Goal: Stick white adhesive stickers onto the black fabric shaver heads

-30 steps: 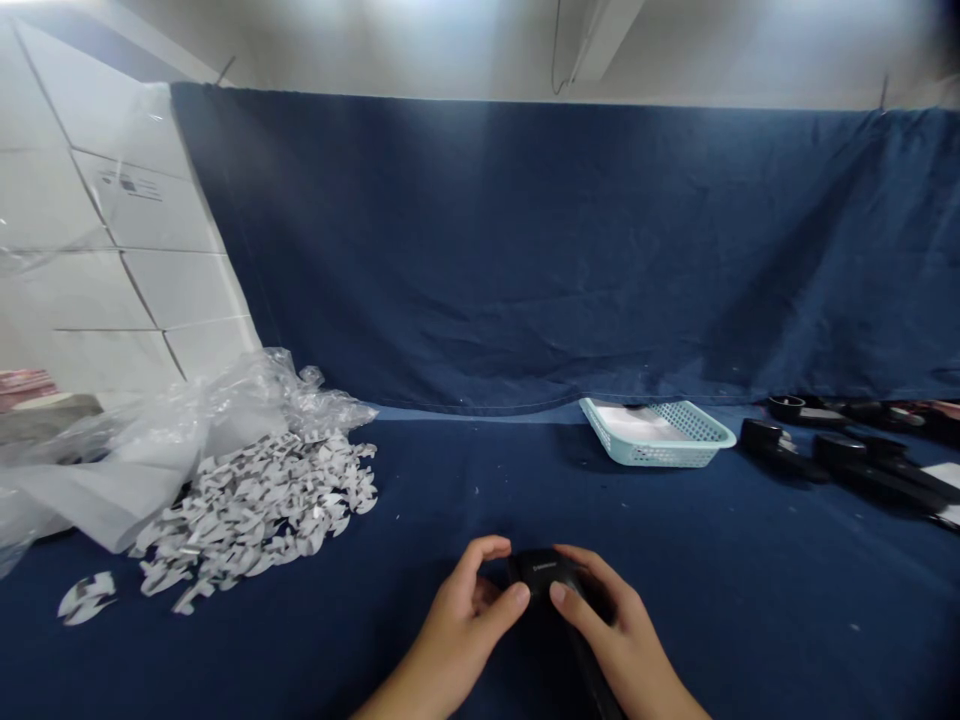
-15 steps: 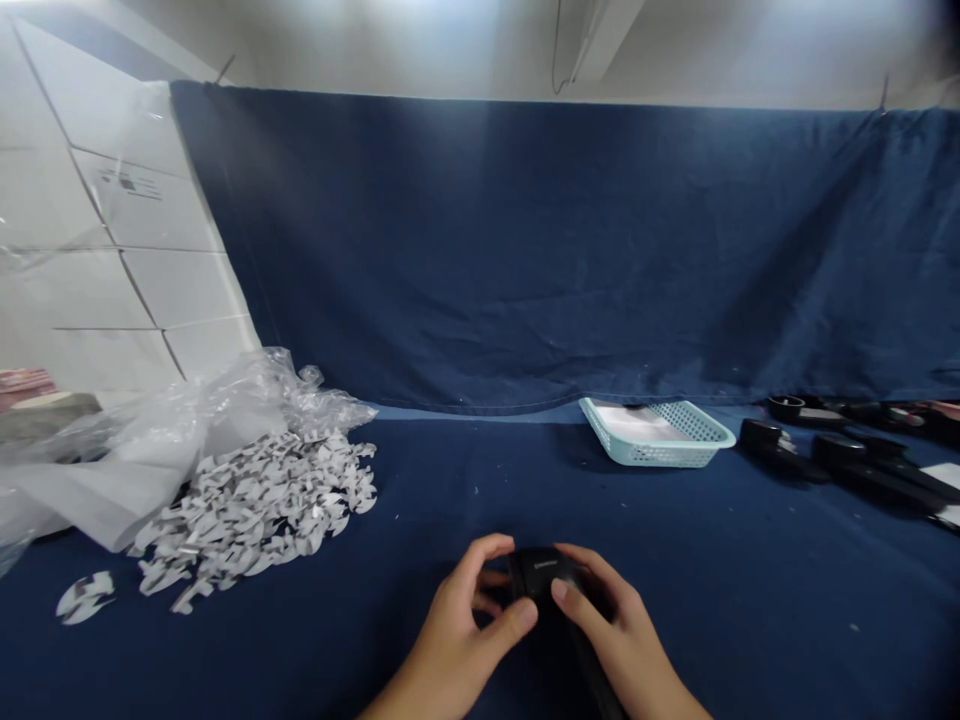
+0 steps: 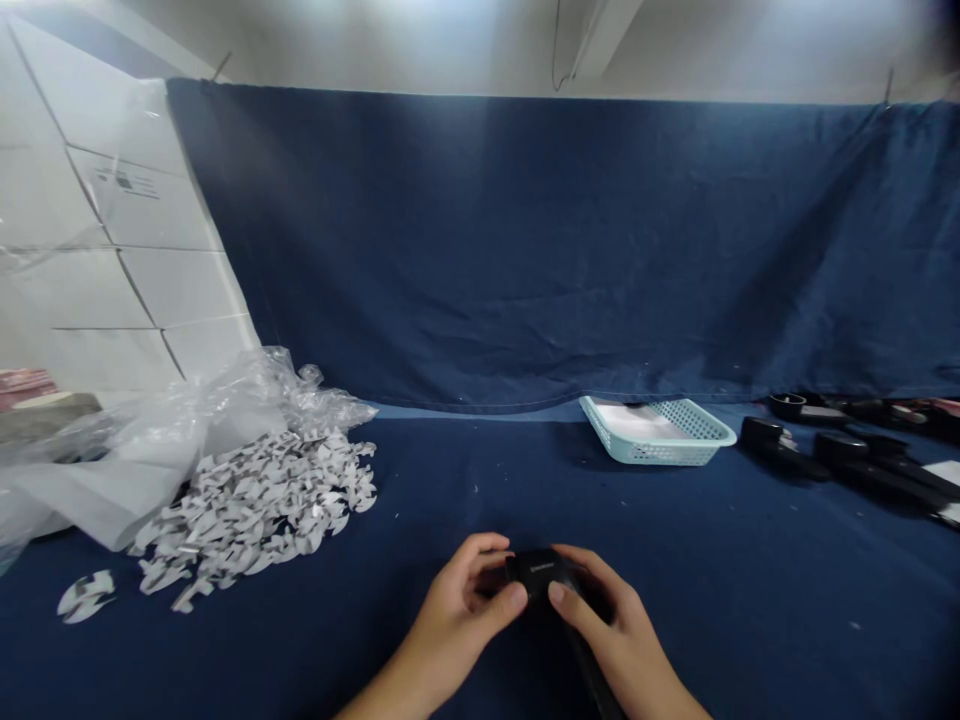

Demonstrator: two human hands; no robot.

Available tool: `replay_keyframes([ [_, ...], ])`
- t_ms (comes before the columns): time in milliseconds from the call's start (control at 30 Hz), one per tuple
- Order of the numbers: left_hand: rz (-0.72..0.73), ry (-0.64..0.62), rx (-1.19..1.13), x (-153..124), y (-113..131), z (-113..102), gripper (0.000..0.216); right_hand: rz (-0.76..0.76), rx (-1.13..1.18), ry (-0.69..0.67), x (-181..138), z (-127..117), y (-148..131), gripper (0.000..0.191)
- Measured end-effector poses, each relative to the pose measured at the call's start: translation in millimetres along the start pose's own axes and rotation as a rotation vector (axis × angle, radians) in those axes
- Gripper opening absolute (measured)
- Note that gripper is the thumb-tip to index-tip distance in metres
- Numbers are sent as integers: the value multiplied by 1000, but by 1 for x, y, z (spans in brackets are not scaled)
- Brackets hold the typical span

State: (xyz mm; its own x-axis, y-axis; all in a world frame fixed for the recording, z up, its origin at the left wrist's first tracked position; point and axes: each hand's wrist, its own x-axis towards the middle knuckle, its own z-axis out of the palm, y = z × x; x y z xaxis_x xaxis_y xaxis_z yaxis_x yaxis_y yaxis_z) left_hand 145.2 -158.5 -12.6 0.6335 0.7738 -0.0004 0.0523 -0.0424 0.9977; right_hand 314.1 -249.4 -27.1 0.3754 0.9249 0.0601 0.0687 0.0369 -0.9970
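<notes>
Both of my hands grip one small black device low in the middle of the view, just above the blue cloth. My left hand curls round its left side, thumb pressed on top. My right hand wraps the right side, thumb on top as well. A dark handle or strap runs from the device down toward me, partly hidden under my right hand.
A heap of small white cut-out pieces and crumpled clear plastic lie at the left. A pale green basket stands at the back right. Several more black devices lie at the far right. Blue cloth hangs behind; white boxes are stacked at left.
My left thumb lifted slightly off the device and pressed back onto it. Both hands stay in the same place.
</notes>
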Motion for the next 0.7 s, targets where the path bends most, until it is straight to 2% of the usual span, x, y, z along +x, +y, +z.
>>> replay_keyframes([
  [100, -20, 20, 47, 2, 0, 2, 44, 9, -21, -4, -1, 0, -1, 48],
  [200, -12, -16, 40, 2, 0, 1, 42, 0, -18, -13, -1, -1, 1, 48],
  [367, 32, -23, 35, -1, -3, -1, 59, -19, -1, -12, 0, 0, 0, 47],
  [600, -13, -9, 54, -1, 1, 2, 45, -20, 8, -12, -2, -1, -1, 44],
  [700, 44, -35, 83, -1, 1, 0, 62, -19, 33, -10, -1, -1, 1, 46],
])
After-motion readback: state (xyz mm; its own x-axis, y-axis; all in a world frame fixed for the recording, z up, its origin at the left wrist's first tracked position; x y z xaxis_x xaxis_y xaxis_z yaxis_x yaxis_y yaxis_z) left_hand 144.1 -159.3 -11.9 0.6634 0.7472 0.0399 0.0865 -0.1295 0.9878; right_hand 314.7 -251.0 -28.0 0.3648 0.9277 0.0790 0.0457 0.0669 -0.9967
